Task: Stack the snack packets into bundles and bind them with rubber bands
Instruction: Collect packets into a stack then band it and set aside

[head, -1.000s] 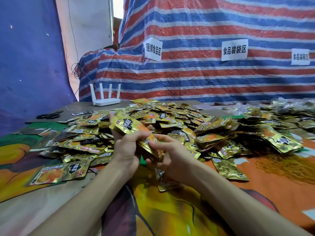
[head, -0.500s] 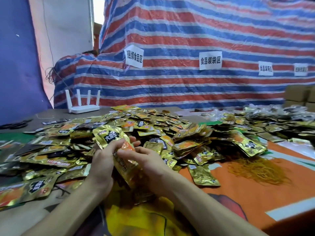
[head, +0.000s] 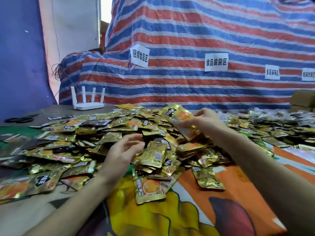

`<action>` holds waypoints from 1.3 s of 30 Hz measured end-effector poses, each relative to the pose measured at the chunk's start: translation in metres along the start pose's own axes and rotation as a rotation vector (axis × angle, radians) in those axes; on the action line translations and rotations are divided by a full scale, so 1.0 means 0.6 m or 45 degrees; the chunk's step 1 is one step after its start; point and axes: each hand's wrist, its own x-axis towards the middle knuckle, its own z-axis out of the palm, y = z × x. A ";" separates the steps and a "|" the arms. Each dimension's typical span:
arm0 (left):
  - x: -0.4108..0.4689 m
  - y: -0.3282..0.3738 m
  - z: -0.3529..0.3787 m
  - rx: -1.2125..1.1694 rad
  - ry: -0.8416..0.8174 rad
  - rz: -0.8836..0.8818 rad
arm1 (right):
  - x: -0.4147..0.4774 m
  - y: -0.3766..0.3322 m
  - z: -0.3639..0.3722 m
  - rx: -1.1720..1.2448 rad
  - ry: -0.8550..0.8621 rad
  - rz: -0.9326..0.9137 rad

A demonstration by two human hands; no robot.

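A worker's right hand (head: 207, 122) grips a stack of gold snack packets (head: 181, 122) at 2 o'clock of the relaxed, empty left hand (head: 123, 149), seemingly poised to pick more from the loose heap (head: 71, 142) before binding.

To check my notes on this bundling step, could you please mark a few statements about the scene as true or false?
1. The right hand holds a stack of gold packets raised above the pile. True.
2. The left hand grips a packet. False: its fingers are relaxed and it holds nothing.
3. A white router with four antennas stands behind the pile, at the left. True.
4. The scissors lie right beside the right hand. False: they lie at the far left, apart from both hands.
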 end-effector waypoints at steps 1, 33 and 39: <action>-0.003 -0.002 0.000 0.139 -0.004 0.055 | 0.025 0.004 -0.023 -0.083 0.112 0.004; 0.025 -0.011 -0.090 1.220 0.227 -0.221 | 0.008 -0.034 0.140 -0.642 -0.736 -0.302; 0.038 -0.028 -0.104 1.316 0.352 -0.209 | -0.017 -0.014 0.182 -0.925 -0.991 -0.192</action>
